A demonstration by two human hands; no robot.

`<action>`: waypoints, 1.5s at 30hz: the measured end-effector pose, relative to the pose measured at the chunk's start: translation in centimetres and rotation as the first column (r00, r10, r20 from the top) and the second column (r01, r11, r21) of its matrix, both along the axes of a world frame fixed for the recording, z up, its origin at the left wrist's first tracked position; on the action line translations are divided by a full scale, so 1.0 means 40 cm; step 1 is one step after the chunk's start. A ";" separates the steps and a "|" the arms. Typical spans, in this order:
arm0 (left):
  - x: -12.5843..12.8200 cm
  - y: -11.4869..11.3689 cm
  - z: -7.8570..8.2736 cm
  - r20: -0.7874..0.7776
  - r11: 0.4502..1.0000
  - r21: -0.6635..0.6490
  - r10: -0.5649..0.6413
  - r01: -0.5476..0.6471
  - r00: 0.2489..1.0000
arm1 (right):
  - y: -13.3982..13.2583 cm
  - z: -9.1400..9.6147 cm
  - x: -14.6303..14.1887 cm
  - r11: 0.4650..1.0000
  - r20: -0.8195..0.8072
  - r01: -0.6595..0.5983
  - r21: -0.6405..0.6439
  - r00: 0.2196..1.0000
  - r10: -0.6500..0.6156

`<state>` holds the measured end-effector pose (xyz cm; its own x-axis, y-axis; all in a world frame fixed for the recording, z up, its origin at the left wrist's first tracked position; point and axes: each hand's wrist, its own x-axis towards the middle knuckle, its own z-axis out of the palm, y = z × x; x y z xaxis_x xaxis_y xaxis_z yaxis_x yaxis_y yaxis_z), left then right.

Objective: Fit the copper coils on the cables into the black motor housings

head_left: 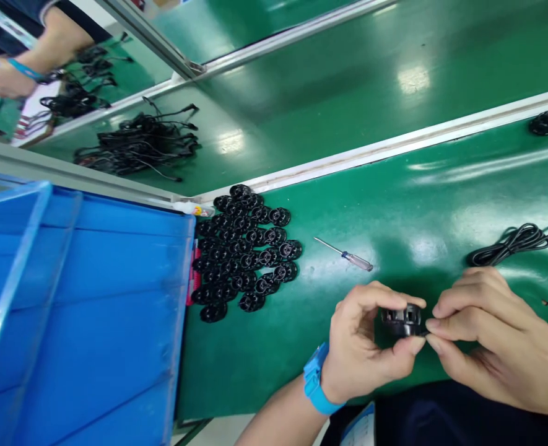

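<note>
Left hand (361,347) pinches a small black round part (401,320) above the near tabletop (394,186); right hand (487,337), just right of it, touches its right edge with pinched fingertips.

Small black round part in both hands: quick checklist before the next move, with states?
1. Small black round plastic part pinched by left hand: ok.
2. Right hand fingertips at the part's right edge: ok.
3. Anything gripped in the right fingertips: cannot tell.
4. Clear-handled screwdriver lying free on the green bench mat: ok.
5. Pile of black round parts beside the blue plastic bin: ok.
6. Coiled black cable apart from the hands: ok.
</note>
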<state>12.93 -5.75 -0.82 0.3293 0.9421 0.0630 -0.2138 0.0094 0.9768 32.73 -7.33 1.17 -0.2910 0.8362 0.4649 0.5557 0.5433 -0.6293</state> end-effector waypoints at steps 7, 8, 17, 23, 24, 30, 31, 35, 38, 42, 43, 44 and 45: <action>0.023 -0.015 -0.008 0.127 0.920 -0.388 0.005 0.045 0.992 | 0.008 -0.029 -0.002 1.000 0.022 0.008 0.013 1.000 -0.008; 0.024 -0.017 -0.010 0.113 0.920 -0.391 0.015 0.031 0.993 | 0.008 -0.032 -0.003 1.000 0.022 0.007 0.012 1.000 -0.007; 0.026 -0.015 -0.008 0.065 0.932 -0.363 0.037 -0.011 0.997 | 0.006 -0.031 0.005 0.999 0.016 -0.023 -0.028 1.000 0.024; 0.025 -0.016 -0.009 0.050 0.934 -0.356 0.043 -0.023 0.998 | 0.008 -0.037 0.012 0.999 0.024 -0.011 -0.035 1.000 0.012; 0.024 -0.016 -0.010 0.044 0.941 -0.337 0.047 -0.029 0.998 | 0.008 -0.038 0.013 0.999 0.027 -0.006 -0.037 1.000 0.007; 0.024 -0.012 -0.016 -0.019 0.981 -0.155 0.119 -0.121 0.993 | 0.008 -0.030 0.004 0.999 0.075 0.053 0.002 0.996 -0.053; 0.024 -0.012 -0.017 -0.045 0.982 -0.121 0.140 -0.145 0.989 | 0.006 -0.026 0.001 0.998 0.084 0.063 0.020 0.994 -0.064; 0.023 -0.008 -0.021 -0.203 0.964 0.067 0.266 -0.258 0.942 | -0.016 -0.022 -0.008 0.999 0.142 -0.024 -0.028 0.989 0.028; 0.023 -0.001 -0.027 -0.273 0.919 0.235 0.375 -0.317 0.886 | -0.038 -0.031 -0.012 0.989 0.176 -0.086 -0.122 0.979 0.107; 0.025 0.008 -0.037 -0.298 0.852 0.410 0.462 -0.325 0.835 | -0.046 -0.022 -0.024 0.948 0.083 -0.158 -0.275 0.979 0.187; 0.025 0.009 -0.038 -0.300 0.841 0.438 0.470 -0.318 0.830 | -0.043 -0.015 -0.027 0.934 0.048 -0.180 -0.310 0.978 0.204; 0.026 0.010 -0.038 -0.302 0.835 0.454 0.472 -0.310 0.828 | -0.039 -0.007 -0.030 0.920 0.019 -0.201 -0.338 0.975 0.220; 0.025 0.010 -0.038 -0.306 0.836 0.459 0.467 -0.301 0.830 | -0.035 0.000 -0.032 0.909 0.000 -0.215 -0.358 0.973 0.230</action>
